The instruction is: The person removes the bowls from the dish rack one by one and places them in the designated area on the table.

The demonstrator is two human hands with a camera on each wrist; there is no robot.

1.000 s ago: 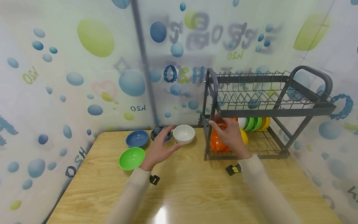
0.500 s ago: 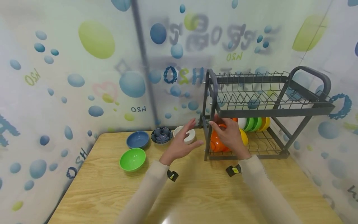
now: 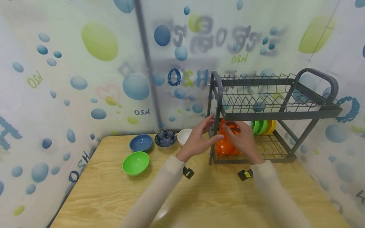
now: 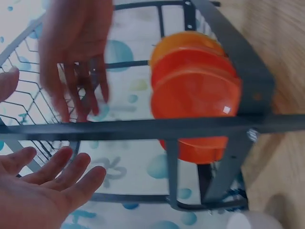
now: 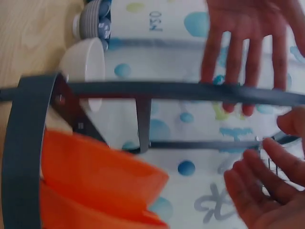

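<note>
In the head view, my left hand (image 3: 201, 139) reaches to the left end post of the dark two-tier dish rack (image 3: 282, 114), fingers extended, holding nothing. My right hand (image 3: 243, 139) is inside the lower tier, in front of the orange bowls (image 3: 223, 146), with its fingers slightly bent and nothing in them. Seen from the left wrist, the orange bowls (image 4: 195, 98) stand on edge in a row, apart from both hands. The right wrist view shows my right hand (image 5: 274, 191) and left hand (image 5: 248, 33) facing each other across a rack bar.
Left of the rack on the wooden table (image 3: 94, 190) sit a blue bowl (image 3: 141, 143), a green bowl (image 3: 136, 163), a dark flower-shaped bowl (image 3: 165, 139) and a white bowl (image 3: 184, 136). Further green bowls (image 3: 259, 127) and a yellow bowl (image 3: 270, 127) stand in the lower tier.
My left hand has moved right, from near the table bowls to the rack's left post. The right hand has shifted slightly right, uncovering more orange at the rack's left end.
</note>
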